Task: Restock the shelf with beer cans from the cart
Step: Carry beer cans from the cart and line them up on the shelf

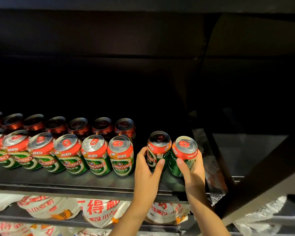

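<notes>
1. Red-and-green beer cans are in both our hands at the right end of the dark shelf [75, 183] — the left can [157, 149] and the right can [183, 155] stand upright side by side, nearly touching.
2. Our left hand [147, 169] wraps the left can, thumb across its front and fingers round its left side; our right hand [192, 169] grips the right can the same way, thumb on the green band.
3. A small gap separates the held pair from the stocked cans [120, 155] to the left — two rows, the front one lit with labels facing out, the back one in shadow.
4. The shelf's back is dark; a black upright [204, 150] stands just right of the right can.
5. Below, white packets with red lettering [100, 212] lie on the lower shelves.
</notes>
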`<move>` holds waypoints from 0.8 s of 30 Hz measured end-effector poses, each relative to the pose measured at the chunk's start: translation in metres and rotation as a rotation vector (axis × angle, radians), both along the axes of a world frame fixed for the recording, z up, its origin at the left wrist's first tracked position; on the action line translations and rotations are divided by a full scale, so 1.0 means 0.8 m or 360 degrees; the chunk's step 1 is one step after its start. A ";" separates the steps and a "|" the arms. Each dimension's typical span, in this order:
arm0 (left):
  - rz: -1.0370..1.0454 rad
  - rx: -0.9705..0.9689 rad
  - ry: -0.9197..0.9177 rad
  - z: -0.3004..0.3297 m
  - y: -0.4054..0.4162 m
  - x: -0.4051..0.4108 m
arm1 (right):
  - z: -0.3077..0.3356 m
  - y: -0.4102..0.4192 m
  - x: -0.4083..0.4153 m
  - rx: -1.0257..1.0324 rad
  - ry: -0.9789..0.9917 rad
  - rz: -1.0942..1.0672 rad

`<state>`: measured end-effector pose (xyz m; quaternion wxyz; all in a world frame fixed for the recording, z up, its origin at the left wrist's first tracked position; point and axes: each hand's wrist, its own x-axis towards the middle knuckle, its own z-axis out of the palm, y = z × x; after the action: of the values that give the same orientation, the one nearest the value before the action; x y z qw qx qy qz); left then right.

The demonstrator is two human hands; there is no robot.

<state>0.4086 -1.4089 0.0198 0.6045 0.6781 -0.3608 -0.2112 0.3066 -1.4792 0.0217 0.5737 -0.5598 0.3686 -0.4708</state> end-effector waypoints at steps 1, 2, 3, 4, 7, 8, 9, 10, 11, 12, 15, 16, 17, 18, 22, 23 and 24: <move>-0.0009 -0.0005 0.0014 0.001 0.000 0.000 | -0.001 -0.001 0.000 -0.0002 0.0018 -0.0013; -0.0012 -0.0010 0.0021 0.002 0.000 0.000 | -0.002 -0.003 0.000 -0.0007 0.0045 -0.0031; -0.0011 -0.0020 0.0023 0.002 0.000 0.000 | -0.004 -0.005 0.001 -0.0002 0.0078 -0.0053; -0.0004 -0.0025 0.0022 0.001 0.000 0.000 | -0.005 -0.006 0.002 0.0005 0.0102 -0.0074; 0.0014 0.0013 -0.0018 -0.002 0.000 0.001 | -0.007 -0.009 0.002 0.0017 0.0147 -0.0122; 0.0024 0.0033 -0.0066 -0.002 -0.001 0.001 | -0.007 -0.008 0.002 0.0020 0.0144 -0.0121; 0.0037 0.0047 -0.0116 -0.003 -0.001 0.002 | -0.005 -0.008 0.002 0.0025 0.0141 -0.0116; 0.0048 0.0053 -0.0154 -0.003 -0.001 0.002 | -0.005 -0.008 0.002 0.0027 0.0129 -0.0112; 0.0054 0.0054 -0.0178 -0.003 -0.002 0.002 | -0.005 -0.008 0.002 0.0031 0.0118 -0.0103; 0.0057 0.0054 -0.0194 -0.003 -0.002 0.003 | -0.004 -0.007 0.002 0.0028 0.0102 -0.0093; 0.0060 0.0053 -0.0212 -0.003 -0.002 0.002 | -0.003 -0.005 0.002 -0.0006 0.0077 -0.0080; 0.0056 0.0053 -0.0210 -0.002 -0.001 0.002 | -0.003 -0.004 0.001 -0.0028 0.0066 -0.0077; 0.0047 0.0056 -0.0210 -0.002 -0.001 0.002 | -0.002 -0.003 0.001 -0.0052 0.0055 -0.0078; 0.0031 0.0060 -0.0208 -0.003 -0.001 0.002 | -0.002 -0.002 0.001 -0.0065 0.0051 -0.0082; -0.0016 0.0106 -0.0161 -0.008 -0.001 0.003 | -0.006 -0.005 -0.002 -0.0095 0.0131 -0.0068; -0.0013 0.0107 -0.0158 -0.009 -0.001 0.003 | -0.009 -0.007 -0.002 -0.0106 0.0160 -0.0063; -0.0008 0.0107 -0.0158 -0.009 -0.002 0.002 | -0.011 -0.008 -0.002 -0.0111 0.0172 -0.0058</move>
<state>0.4106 -1.4102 0.0126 0.5622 0.7068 -0.3846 -0.1908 0.3053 -1.4856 0.0131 0.5243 -0.5973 0.3926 -0.4629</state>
